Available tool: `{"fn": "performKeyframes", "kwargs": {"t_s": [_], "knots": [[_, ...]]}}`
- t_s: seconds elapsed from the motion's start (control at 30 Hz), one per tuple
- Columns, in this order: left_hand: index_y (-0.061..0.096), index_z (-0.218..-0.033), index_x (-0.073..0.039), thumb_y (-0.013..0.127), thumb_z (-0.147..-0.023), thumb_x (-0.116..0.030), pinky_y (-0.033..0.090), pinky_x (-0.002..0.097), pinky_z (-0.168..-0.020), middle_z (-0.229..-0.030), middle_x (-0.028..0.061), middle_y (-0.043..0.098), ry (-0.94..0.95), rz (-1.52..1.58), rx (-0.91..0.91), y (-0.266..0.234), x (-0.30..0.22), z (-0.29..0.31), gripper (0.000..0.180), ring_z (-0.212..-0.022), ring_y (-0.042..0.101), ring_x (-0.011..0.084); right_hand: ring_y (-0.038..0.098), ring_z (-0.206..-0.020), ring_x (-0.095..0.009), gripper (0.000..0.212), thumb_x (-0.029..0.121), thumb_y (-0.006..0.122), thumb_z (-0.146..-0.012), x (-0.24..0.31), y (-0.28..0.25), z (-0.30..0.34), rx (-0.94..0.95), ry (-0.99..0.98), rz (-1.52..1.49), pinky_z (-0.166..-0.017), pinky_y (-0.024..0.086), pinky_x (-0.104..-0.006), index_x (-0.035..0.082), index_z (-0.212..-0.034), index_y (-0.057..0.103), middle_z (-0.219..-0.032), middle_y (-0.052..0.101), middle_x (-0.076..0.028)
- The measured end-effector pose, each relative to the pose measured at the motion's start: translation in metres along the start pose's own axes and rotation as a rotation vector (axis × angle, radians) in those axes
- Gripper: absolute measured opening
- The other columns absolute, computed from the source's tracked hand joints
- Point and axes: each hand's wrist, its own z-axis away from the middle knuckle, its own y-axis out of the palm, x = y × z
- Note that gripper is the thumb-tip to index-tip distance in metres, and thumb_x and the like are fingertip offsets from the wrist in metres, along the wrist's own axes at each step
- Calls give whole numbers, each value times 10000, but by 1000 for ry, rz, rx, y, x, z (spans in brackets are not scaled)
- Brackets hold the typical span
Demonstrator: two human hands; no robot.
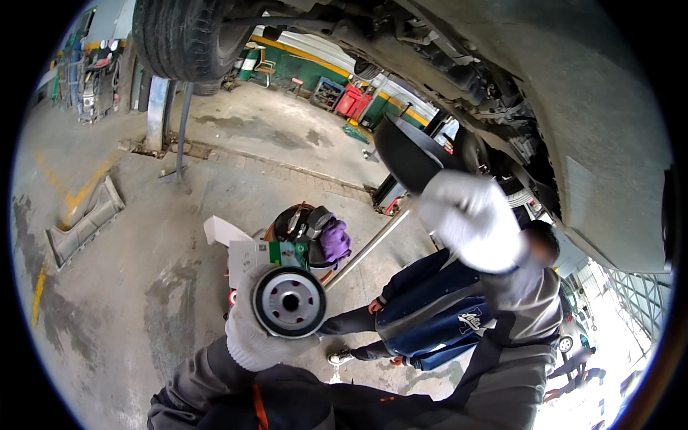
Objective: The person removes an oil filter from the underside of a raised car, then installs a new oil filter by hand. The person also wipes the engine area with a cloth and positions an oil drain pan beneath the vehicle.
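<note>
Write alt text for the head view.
A white-gloved left hand holds an oil filter, ported face toward the camera. The gloved right hand, blurred, is raised before a black drain pan under a lifted car; a person in a blue jacket stands nearby.

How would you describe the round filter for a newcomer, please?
From the raised car overhead, look down to the person's white-gloved left hand, left of centre. It holds the filter, round end toward the camera. A black rim around a grey face with a dark central hole sets it apart from the boxy carton beyond.
</note>
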Motion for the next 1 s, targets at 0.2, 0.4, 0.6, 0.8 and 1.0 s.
{"fn": "performKeyframes", "kwargs": {"t_s": [0.2, 0.4, 0.6, 0.8, 1.0], "knots": [[510, -1307, -32, 874, -633, -20, 562, 323, -893, -1171, 91, 671, -170, 130, -28, -5, 32, 2, 766, -1050, 670, 166, 689, -813, -406, 271, 282, 620, -966, -125, -101, -35, -323, 111, 917, -715, 535, -488, 22, -926, 685, -876, 692, -236], [508, -1279, -27, 785, -626, 26, 548, 308, -865, -1113, 78, 664, -120, 53, -136, 3, 49, -1, 712, -989, 666, 161, 660, -911, -451, 280, 295, 572, -984, -227, -191, -65, -481, 207, 1147, -820, 524, -512, 30, -987, 663, -976, 696, -233], [501, -1307, -21, 742, -688, 21, 533, 300, -916, -1151, 79, 656, -79, 62, -205, 14, 65, -25, 665, -1042, 658, 153, 690, -807, -380, 293, 380, 551, -991, -272, -209, -92, -471, 206, 1491, -711, 542, -510, 113, -1031, 665, -869, 709, -159], [509, -1305, -31, 735, -672, 24, 528, 310, -936, -1159, 78, 656, -125, 136, -192, 21, 73, -39, 675, -1057, 656, 162, 686, -740, -390, 284, 402, 533, -988, -295, -229, -89, -497, 161, 1558, -640, 543, -526, 137, -981, 636, -843, 708, -132], [487, -1338, -29, 809, -620, -2, 525, 324, -964, -1190, 86, 648, -102, 155, -204, 26, 86, -45, 787, -1084, 646, 167, 687, -734, -380, 301, 413, 522, -985, -297, -224, -90, -561, 12, 1550, -628, 548, -512, 137, -930, 628, -845, 704, -127]]}}
